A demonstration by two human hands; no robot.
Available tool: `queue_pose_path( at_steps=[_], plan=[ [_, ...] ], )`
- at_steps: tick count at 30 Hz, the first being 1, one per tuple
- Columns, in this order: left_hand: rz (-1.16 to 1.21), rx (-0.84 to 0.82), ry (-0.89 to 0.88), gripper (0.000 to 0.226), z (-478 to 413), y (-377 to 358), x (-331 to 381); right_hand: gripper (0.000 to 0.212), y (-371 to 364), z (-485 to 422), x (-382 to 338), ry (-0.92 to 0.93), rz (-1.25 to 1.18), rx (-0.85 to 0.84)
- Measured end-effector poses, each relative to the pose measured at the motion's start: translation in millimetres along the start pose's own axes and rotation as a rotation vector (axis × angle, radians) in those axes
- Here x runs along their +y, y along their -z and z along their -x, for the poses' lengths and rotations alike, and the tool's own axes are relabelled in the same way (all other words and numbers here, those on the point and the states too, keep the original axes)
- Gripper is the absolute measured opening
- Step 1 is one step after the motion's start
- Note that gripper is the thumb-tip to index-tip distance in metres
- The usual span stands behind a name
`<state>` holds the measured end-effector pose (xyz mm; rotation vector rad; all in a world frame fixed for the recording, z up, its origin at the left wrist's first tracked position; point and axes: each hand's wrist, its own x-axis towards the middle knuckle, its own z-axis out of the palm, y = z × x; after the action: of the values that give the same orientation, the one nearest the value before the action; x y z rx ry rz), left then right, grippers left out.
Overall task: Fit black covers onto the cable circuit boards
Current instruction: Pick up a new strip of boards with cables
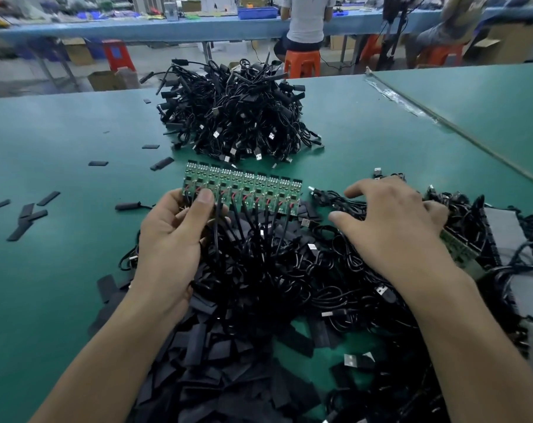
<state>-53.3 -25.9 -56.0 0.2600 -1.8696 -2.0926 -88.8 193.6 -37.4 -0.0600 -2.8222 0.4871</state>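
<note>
A green panel of several joined circuit boards [247, 187] lies tilted above the table, black cables trailing from its near edge. My left hand [173, 239] grips the panel's left end, thumb on top. My right hand [393, 221] hovers with spread fingers over a tangle of black USB cables [335, 270] at the right, holding nothing. A heap of flat black covers [222, 361] lies between my forearms. Another board panel [460, 245] peeks out under my right hand.
A big pile of covered cables [237, 114] sits at the table's far middle. Loose black covers [30, 215] are scattered at the left on the green table [60, 285]. People sit on orange stools [302, 62] at a blue bench behind.
</note>
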Motion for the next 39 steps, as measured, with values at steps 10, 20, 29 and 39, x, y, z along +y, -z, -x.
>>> queue_pose_path(
  at_steps=[10, 20, 29, 39],
  plan=[
    [0.037, -0.015, -0.073, 0.008, 9, -4, 3, 0.049, 16, 3, -3, 0.166, -0.230, -0.018],
    [0.067, -0.099, -0.063, 0.013, 9, -2, 1, 0.025, 19, -4, 8, 0.193, -0.373, 0.141],
    [0.074, -0.118, -0.047, 0.013, 11, -1, 4, 0.032, 13, -12, 12, 0.024, -0.824, 0.387],
    [0.045, -0.142, -0.050, 0.012, 14, -5, 7, 0.036, 13, -8, 16, -0.138, -0.032, 0.074]
  ],
)
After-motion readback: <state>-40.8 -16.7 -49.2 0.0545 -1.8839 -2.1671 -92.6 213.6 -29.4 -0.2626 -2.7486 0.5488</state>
